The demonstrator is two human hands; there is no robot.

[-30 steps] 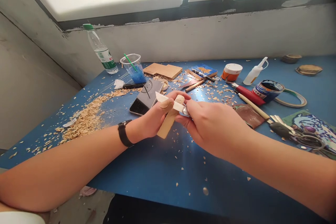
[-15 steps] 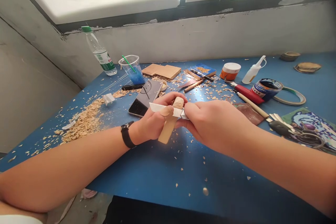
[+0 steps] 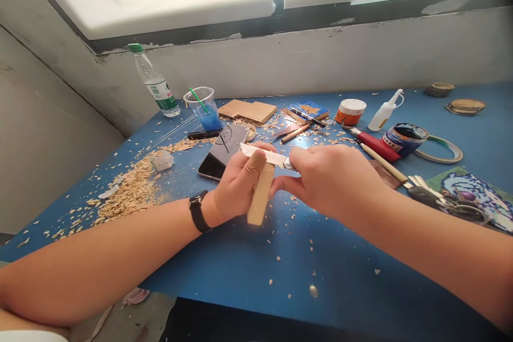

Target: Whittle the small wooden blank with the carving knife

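My left hand is closed around a pale wooden block, its plain squared end pointing down toward me. In my right hand is a utility knife; the fingers wrap round its handle and hide most of it. The blade lies across the block's upper end, pointing left, and my left thumb rests against the blade's near side. The blade covers the block's far end. Both hands are above the blue table.
Wood shavings heap at left. A phone, a plastic cup and a water bottle stand or lie beyond my left hand. At right are a red-handled tool, a paint jar, a glue bottle and keys.
The knife blade has shifted up and right to the block's far end, which it now covers. The block stands more upright, and my left thumb has lifted up beside the blade.
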